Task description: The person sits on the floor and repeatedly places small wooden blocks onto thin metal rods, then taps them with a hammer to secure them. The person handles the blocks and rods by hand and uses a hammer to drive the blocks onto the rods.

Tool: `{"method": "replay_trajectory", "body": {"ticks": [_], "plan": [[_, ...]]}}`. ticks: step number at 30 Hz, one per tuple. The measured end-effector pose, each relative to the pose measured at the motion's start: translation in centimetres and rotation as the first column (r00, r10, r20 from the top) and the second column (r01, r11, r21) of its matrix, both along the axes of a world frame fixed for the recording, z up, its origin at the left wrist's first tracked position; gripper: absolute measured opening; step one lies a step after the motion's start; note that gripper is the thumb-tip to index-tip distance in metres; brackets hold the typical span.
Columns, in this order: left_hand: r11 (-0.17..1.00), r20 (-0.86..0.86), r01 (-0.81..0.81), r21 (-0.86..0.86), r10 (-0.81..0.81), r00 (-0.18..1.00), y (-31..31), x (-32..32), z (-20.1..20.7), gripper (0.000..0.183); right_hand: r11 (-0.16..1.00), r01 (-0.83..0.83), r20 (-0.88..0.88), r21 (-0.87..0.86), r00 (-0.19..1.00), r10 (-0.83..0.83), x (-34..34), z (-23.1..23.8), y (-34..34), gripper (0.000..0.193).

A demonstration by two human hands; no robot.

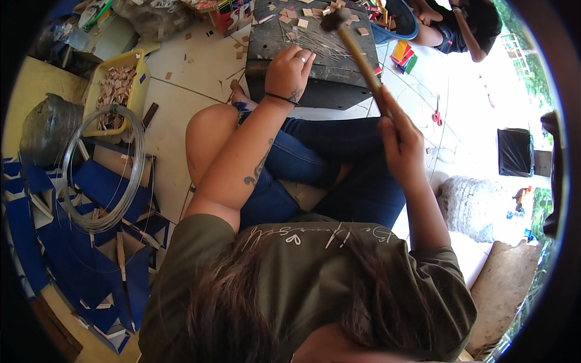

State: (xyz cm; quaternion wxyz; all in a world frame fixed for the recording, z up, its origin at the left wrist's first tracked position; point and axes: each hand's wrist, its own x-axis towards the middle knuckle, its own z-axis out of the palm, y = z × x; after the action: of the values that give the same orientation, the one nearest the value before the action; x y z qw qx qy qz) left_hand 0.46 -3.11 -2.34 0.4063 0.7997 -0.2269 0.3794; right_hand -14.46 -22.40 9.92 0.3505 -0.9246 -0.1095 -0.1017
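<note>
My right hand [403, 144] is wrapped round the wooden handle of a hammer [361, 62], raised with its head over the far part of a low black box [302, 91]. My left hand [288, 74] is at the box's near left edge, its fingers pinched together. Whatever they hold, if anything, is too small to make out. Thin straight pieces of wire [321, 46] lie in a loose pile on the box just beyond my left fingers. Small square wooden pieces [302, 23] are scattered over the box's far part.
At left, a yellow basket [143, 91] holds many small wooden pieces. A wire coil [68, 199] rests on blue folded pieces [91, 284]. A blue tub [402, 37] and another person [463, 30] are at far right. Red scissors [437, 117] lie on the tiled floor.
</note>
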Motion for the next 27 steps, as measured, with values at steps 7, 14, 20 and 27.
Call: {"method": "replay_trajectory", "body": {"ticks": [7, 14, 20, 27], "plan": [[1.000, -0.027, 0.003, -0.022, -0.004, 1.000, 0.0, 0.0, 0.0, 0.009, 1.000, 0.001, -0.025, -0.001, 1.000, -0.001, 0.2, -0.8, -0.1, 0.048], [1.000, -0.060, -0.004, -0.020, 0.002, 0.998, 0.0, -0.2, 0.0, 0.009, 1.000, 0.001, -0.040, -0.004, 0.999, -0.002, 0.5, -1.0, 0.1, 0.048], [1.000, -0.070, -0.012, -0.004, 0.011, 0.997, 0.0, -0.2, 0.0, 0.010, 0.999, -0.012, -0.043, -0.052, 0.999, 0.009, 0.4, -1.4, -0.1, 0.048], [0.997, -0.143, 0.032, -0.069, -0.042, 0.989, 0.2, -0.2, -0.2, 0.009, 0.988, 0.140, 0.117, 0.065, 0.982, -0.147, 4.1, -2.7, -3.4, 0.047]]}}
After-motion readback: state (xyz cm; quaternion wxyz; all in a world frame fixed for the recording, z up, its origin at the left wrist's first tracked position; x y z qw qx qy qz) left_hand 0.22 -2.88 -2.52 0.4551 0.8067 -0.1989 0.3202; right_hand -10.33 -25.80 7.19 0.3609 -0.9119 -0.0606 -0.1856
